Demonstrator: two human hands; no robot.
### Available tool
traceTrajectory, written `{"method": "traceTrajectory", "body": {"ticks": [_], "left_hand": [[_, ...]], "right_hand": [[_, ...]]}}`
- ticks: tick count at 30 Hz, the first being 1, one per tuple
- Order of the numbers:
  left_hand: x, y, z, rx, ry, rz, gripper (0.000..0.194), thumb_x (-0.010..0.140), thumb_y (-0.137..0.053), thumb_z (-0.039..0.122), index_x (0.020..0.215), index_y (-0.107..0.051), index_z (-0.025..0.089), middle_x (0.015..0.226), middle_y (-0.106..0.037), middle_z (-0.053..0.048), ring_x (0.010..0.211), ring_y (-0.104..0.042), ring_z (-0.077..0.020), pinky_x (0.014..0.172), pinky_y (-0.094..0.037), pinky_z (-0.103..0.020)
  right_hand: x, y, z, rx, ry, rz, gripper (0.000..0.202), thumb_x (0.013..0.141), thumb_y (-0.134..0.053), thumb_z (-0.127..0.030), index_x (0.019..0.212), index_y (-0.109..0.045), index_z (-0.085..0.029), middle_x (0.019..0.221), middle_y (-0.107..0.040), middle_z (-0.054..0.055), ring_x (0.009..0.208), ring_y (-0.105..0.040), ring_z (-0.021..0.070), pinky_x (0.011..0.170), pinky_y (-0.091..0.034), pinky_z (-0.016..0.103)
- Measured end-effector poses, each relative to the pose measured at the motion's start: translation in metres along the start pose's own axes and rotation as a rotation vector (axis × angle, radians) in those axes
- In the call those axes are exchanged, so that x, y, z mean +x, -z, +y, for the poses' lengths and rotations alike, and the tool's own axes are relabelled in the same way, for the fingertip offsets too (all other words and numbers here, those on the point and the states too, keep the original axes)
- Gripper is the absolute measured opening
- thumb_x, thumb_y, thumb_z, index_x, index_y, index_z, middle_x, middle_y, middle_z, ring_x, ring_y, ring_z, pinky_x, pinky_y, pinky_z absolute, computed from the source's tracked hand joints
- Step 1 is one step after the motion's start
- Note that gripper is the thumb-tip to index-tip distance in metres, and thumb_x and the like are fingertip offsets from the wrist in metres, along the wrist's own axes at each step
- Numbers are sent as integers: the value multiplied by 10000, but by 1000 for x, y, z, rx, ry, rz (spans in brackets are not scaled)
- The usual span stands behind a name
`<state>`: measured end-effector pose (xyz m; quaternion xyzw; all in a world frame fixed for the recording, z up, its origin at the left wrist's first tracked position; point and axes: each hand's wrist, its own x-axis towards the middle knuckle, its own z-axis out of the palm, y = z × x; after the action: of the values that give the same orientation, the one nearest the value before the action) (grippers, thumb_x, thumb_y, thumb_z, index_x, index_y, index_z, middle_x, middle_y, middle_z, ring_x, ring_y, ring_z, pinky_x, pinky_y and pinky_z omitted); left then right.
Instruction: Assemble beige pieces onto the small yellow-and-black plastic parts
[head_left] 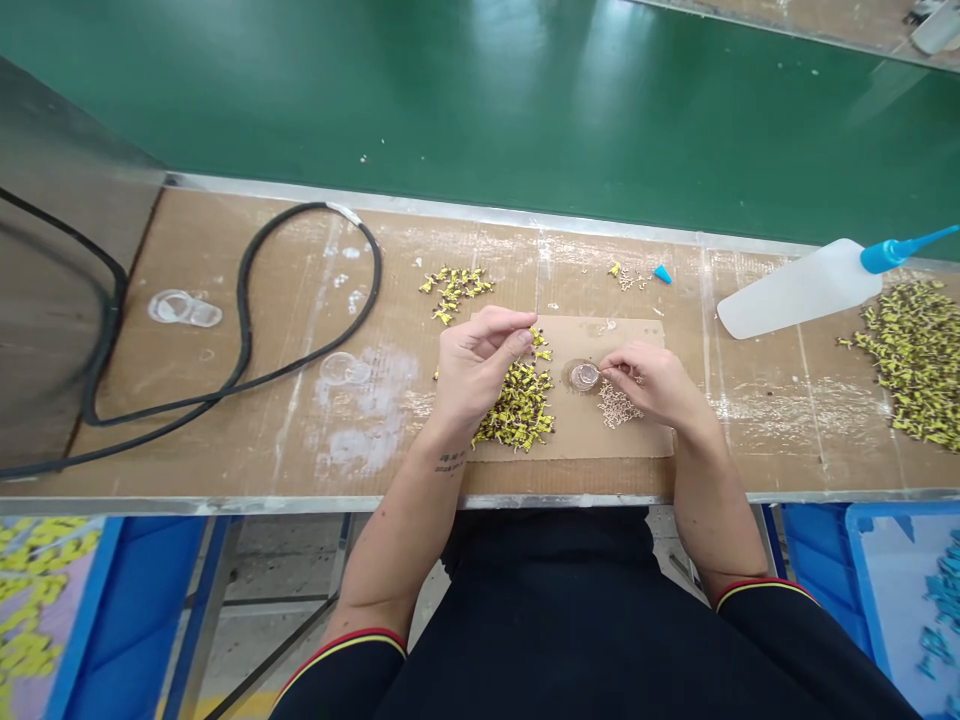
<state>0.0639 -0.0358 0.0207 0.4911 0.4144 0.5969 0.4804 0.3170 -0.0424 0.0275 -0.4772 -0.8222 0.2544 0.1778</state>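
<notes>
Hands over the brown cardboard sheet (585, 425), small parts in work.

Our left hand (476, 365) pinches a tiny yellow part above the pile of small yellow-and-black parts (521, 405). Our right hand (652, 385), fingertips pressed together on a thin pin, touches the small round clear dish (583, 376) lying between both hands; pale pins (616, 405) lie beneath it.

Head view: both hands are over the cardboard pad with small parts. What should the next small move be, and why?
Probably bring the left hand and the yellow piece pinched in its fingertips across to the right hand. The right hand's fingertips sit at the small round dish, apparently holding something tiny beside the pale pins. The two hands are still apart, above the yellow pile.
</notes>
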Motion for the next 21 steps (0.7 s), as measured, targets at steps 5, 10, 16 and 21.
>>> {"method": "traceTrajectory", "body": {"ticks": [5,10,16,21], "left_hand": [[-1,-1,3,17,-5,-30,127,830,-827,359,935,-820,288,866,-700,-17,716,-667,-100,615,-582,-232],[-4,-4,5,27,23,-57,144,877,-783,354,966,-803,243,928,-679,-31,765,-733,-123,645,-632,-251],[-6,-6,4,-51,18,-94,123,870,-797,295,975,-810,233,935,-653,-18,783,-750,-110,683,-655,-227],[-6,-7,3,-83,18,-109,135,841,-828,266,969,-813,229,940,-683,-25,783,-736,-103,705,-646,-230]], "right_hand": [[0,0,0,-25,-13,-11,190,999,-552,-278,898,-702,-219,888,-755,53,821,-666,207,751,-470,334],[1,2,-3,-39,-21,-19,184,994,-552,-261,890,-696,-211,885,-754,55,823,-662,206,743,-460,329],[0,0,-3,-56,-16,-11,172,989,-562,-251,884,-691,-208,875,-753,53,814,-659,203,733,-451,326],[0,1,-5,34,45,76,155,977,-583,-230,860,-682,-205,824,-741,35,735,-636,176,697,-464,315]]}}
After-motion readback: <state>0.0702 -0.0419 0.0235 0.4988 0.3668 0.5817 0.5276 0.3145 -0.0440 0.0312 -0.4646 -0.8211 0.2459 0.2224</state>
